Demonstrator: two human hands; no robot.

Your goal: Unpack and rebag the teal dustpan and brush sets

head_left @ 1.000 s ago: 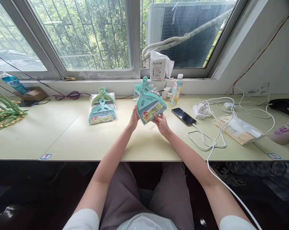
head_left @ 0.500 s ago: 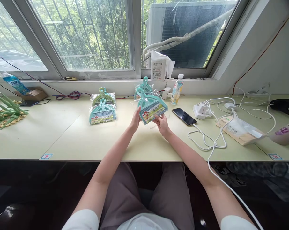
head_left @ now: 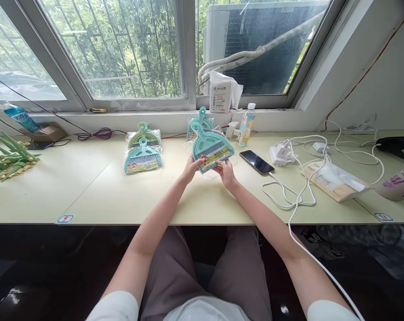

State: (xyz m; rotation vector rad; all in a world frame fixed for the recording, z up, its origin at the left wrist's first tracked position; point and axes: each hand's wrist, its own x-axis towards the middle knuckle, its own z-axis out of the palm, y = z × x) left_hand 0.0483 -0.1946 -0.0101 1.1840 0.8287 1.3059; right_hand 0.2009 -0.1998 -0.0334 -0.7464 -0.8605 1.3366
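Both my hands hold a teal dustpan and brush set in clear wrap, tilted above the table, its printed label facing me. My left hand grips its lower left corner, with the thumb lying over the label. At the lower right edge, my right hand is closed on it. Behind it, partly hidden, stands another wrapped teal dustpan set. To the left, a teal dustpan set lies in front of a green dustpan set, both in plastic.
On the right are a phone with a white cable, a drink bottle, a white adapter and a face tissue pack. A tissue pack stands on the sill. Green spiky plants lie far left on the table.
My left hand has slid down the dustpan set's left side to the lower corner, its thumb now across the label. My right hand stays at the lower right.
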